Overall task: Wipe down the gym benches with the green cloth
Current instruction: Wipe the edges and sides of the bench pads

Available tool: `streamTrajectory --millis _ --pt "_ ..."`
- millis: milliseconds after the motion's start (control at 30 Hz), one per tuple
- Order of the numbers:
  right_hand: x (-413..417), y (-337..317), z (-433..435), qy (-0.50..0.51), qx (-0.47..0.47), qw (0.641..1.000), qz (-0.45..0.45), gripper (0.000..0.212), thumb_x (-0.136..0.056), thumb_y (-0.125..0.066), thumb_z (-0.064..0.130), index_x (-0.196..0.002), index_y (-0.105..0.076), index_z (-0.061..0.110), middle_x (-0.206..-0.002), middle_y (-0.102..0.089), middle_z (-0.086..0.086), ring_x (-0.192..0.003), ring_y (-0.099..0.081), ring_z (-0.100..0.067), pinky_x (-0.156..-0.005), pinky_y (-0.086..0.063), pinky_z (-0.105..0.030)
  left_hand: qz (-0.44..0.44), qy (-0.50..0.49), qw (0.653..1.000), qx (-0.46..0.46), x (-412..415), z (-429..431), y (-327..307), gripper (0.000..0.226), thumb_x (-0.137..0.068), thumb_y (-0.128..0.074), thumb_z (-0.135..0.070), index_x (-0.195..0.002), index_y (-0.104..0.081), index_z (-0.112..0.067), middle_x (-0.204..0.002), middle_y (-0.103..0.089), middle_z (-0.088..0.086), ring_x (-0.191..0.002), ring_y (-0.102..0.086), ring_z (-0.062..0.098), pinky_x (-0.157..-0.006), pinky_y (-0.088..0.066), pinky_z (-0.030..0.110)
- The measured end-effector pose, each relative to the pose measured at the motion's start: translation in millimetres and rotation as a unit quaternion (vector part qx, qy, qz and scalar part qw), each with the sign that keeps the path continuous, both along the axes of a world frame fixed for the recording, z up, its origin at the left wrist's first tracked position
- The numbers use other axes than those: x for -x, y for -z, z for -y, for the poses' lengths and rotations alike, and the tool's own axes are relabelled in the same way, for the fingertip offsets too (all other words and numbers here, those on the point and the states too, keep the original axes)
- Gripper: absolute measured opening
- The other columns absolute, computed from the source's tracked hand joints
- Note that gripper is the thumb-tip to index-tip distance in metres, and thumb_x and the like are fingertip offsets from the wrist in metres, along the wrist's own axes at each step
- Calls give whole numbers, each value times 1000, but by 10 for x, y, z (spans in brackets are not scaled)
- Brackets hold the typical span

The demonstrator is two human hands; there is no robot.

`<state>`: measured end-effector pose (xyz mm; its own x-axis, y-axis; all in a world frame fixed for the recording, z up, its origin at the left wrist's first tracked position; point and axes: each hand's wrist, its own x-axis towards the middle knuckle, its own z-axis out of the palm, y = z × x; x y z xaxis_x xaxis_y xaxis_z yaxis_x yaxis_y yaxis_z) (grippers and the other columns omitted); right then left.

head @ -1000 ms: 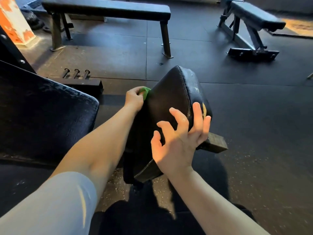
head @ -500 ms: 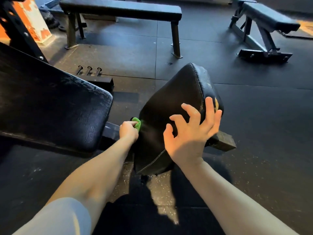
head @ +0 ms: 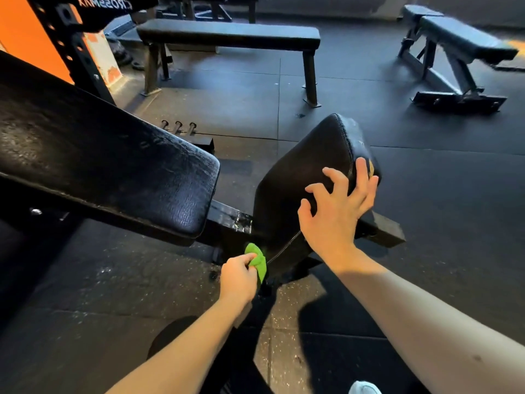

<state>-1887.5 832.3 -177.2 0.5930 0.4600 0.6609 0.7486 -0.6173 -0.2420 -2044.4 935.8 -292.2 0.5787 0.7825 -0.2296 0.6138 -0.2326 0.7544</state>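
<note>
Down goes the left hand, travelling from the upper left edge of the tilted black vinyl seat pad to its lower left corner, fingers and thumb pinching the bunched bright green cloth against the seam there. Right hand stays splayed over the pad's right edge, fingers spread wide and grasping nothing. Just left sits the long cracked black backrest pad; beyond it, a flat black bench stands on the dark rubber floor.

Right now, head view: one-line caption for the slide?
Left hand holds a green cloth at a tilted seat pad's lower edge; right hand, spread, near its top.
</note>
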Motion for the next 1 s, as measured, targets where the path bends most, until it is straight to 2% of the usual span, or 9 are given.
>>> streamTrajectory --millis 167,300,400,500,567,700,767,867,1000 --pt "90 -168 154 -50 5 998 -37 21 -87 -67 22 -108 -72 24 -152 -42 -5 -156 -9 -36 -122 -5 -64 96 -2 992 79 169 60 -398 28 -87 -66 -4 -87 -80 -28 -83 -77 -9 -86 -72 13 -81 -56 30" --pt "215 -429 396 -88 -70 988 -105 28 -92 -65 16 -119 -69 24 -155 -39 0 -150 -24 -24 -120 -18 -50 213 15 975 69 16 -7 -1080 14 -91 -68 -11 -95 -78 -20 -87 -77 -7 -83 -71 5 -75 -54 20" --pt "303 -554 511 -147 -142 955 -213 25 -96 -64 13 -119 -70 22 -135 -57 7 -131 -48 -8 -111 -40 -35 279 43 958 49 -176 74 -1579 11 -91 -71 -15 -97 -74 -23 -88 -76 -11 -81 -69 -2 -70 -48 11" --pt "364 -717 564 -189 -197 870 -411 22 -100 -62 12 -118 -72 20 -112 -72 6 -107 -66 -5 -92 -54 -29 304 79 949 34 -334 246 -1899 10 -88 -76 -18 -95 -69 -20 -81 -73 -9 -70 -65 -4 -64 -47 10" --pt "353 -793 619 -209 -241 801 -506 24 -103 -57 14 -123 -71 16 -113 -75 0 -108 -70 -13 -96 -56 -37 316 101 943 37 -427 364 -2017 15 -87 -79 -22 -94 -67 -17 -79 -73 -3 -68 -64 0 -62 -49 14" --pt "264 -878 768 -242 -345 658 -624 31 -106 -50 19 -132 -65 11 -124 -72 -11 -118 -67 -27 -94 -56 -42 313 184 932 6 -619 491 -2111 11 -89 -77 -26 -99 -74 -22 -102 -72 -8 -97 -67 3 -88 -54 25" --pt "192 -914 842 -223 -391 632 -632 29 -104 -53 15 -129 -65 8 -122 -72 -16 -117 -67 -30 -89 -55 -39 287 241 926 -54 -714 516 -2149 15 -92 -72 -25 -105 -78 -26 -114 -66 -14 -111 -58 0 -98 -46 19" --pt "9 -1044 948 -172 -438 659 -586 23 -100 -59 7 -121 -68 5 -112 -75 -15 -105 -72 -27 -83 -57 -36 295 250 919 -77 -854 494 -2265 24 -93 -66 -10 -107 -79 -25 -119 -64 -14 -114 -52 -2 -95 -38 8" --pt "-389 -1230 1046 -64 -353 848 -390 19 -92 -73 13 -110 -75 19 -101 -76 1 -92 -71 -13 -81 -57 -25 263 182 941 -114 -1143 409 -2213 24 -88 -73 -32 -110 -75 -23 -112 -63 -10 -104 -60 7 -97 -46 23"
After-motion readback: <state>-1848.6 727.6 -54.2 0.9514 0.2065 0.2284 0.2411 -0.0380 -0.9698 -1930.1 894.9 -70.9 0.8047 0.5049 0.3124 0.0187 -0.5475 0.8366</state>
